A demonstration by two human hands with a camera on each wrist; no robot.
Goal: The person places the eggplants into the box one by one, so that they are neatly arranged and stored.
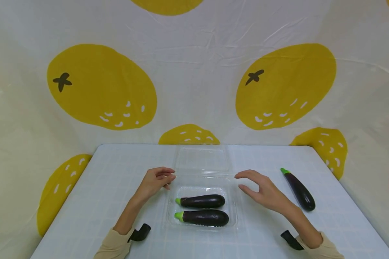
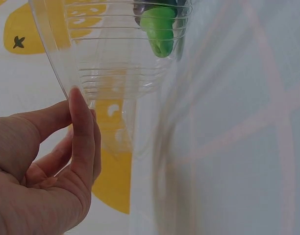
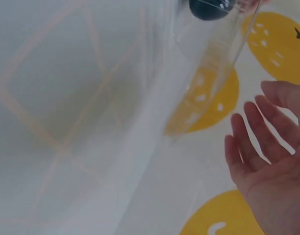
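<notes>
A clear plastic clamshell container (image 1: pixel 234 216) lies opened on the table, its lid (image 1: pixel 202 160) folded back toward the far edge. Inside the base are two eggplants, one behind the other: the farther eggplant (image 1: pixel 202 201) and the nearer eggplant (image 1: pixel 205 218), green stems to the left. At the container's left edge, near the hinge, my left hand (image 1: pixel 156 181) pinches the rim between thumb and fingers. My right hand (image 1: pixel 262 189) hovers just right of the container, thumb and fingers spread, holding nothing. In the right wrist view its fingers (image 3: pixel 260 132) are apart from the plastic.
A third eggplant (image 1: pixel 299 190) lies on the table to the right of my right hand, stem pointing away. The white table (image 1: pixel 123 162) ends at a curtain (image 1: pixel 194 72) printed with large yellow fruit. Black wrist mounts (image 1: pixel 140 232) sit on both forearms.
</notes>
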